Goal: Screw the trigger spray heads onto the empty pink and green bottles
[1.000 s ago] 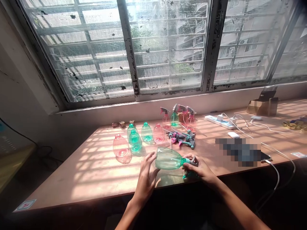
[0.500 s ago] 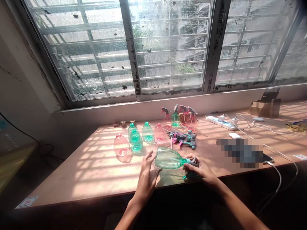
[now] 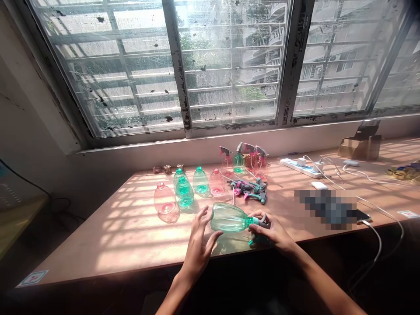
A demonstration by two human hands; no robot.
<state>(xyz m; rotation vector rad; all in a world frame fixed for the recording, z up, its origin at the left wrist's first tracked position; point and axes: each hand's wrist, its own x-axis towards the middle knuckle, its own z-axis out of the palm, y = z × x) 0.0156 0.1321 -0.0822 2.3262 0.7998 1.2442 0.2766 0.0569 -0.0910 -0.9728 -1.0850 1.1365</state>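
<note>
A green translucent spray bottle (image 3: 229, 217) lies sideways in the air above the table's front edge, its base toward the left. My right hand (image 3: 269, 228) is closed around the grey and green spray head at its neck. My left hand (image 3: 201, 240) is by the bottle's base, fingers apart and thumb spread; whether it touches the plastic I cannot tell. Beyond the bottle lies a pile of loose spray heads (image 3: 251, 190) in grey, pink and green. Left of them stand several headless bottles, among them a pink bottle (image 3: 165, 201) and a green bottle (image 3: 185, 192).
Several bottles with heads fitted, including a green one (image 3: 239, 162), stand near the window wall. To the right are a white power strip (image 3: 301, 167) with cables, a white case (image 3: 319, 186) and a blurred-out dark object (image 3: 331, 210). A cardboard holder (image 3: 360, 146) stands farther back.
The view has shifted slightly. The spray bottle stays in my right hand in nearly the same pose, and my left hand remains spread by its base.
</note>
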